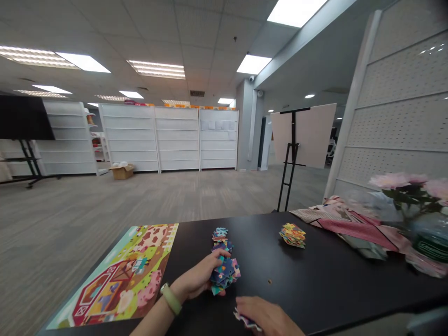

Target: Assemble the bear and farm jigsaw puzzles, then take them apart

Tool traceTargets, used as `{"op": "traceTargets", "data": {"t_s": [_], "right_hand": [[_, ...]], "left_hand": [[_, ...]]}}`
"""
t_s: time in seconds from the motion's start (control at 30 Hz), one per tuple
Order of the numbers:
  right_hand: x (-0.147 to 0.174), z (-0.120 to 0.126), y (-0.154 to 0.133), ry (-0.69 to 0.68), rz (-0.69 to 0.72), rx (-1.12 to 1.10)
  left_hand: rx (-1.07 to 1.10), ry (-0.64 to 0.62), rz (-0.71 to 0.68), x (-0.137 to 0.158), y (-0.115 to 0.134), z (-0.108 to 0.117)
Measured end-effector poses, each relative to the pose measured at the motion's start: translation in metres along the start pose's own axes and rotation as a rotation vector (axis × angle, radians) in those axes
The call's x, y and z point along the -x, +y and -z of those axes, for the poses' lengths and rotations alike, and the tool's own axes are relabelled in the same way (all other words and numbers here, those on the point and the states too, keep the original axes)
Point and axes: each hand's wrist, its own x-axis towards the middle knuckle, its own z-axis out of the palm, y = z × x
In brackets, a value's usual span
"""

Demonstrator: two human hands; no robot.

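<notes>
My left hand (198,280), with a pale green band at the wrist, is closed round a pile of blue and purple jigsaw puzzle pieces (227,273) above the black table. Its thumb rests on top of the pile. Close to the near edge, my right hand (266,315) curls over more puzzle pieces (247,321), whose wavy edges stick out at its left side; the rest of them is hidden under the fingers. Just beyond my left hand lies a small pile of blue and orange pieces (220,234). A yellow and orange pile (293,234) sits farther right.
A farm picture sheet (121,275) covers the table's left side, with a teal piece (140,265) on it. To the right are crumpled pink cloth (371,228), a green-labelled bottle (432,242) and pink flowers (408,181). An easel (293,144) stands behind the black table (259,261).
</notes>
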Motion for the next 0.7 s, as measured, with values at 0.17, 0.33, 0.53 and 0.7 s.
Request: {"op": "traceTargets", "data": {"t_s": [0.17,0.33,0.53,0.7], "right_hand": [[-0.059,0.002,0.001,0.136,-0.107,-0.026],[-0.082,-0.024,0.024,0.005,-0.196,-0.245],[-0.110,-0.029,0.050,0.293,-0.516,-0.564],[-0.131,-0.030,0.044,0.079,-0.426,-0.785]], "left_hand": [[0.056,0.027,0.010,-0.004,-0.008,0.000],[0.069,0.065,-0.095,-0.003,-0.002,0.002],[-0.122,0.213,-0.361,-0.005,0.003,0.010],[-0.363,0.514,-0.651,-0.011,-0.007,0.014]]}}
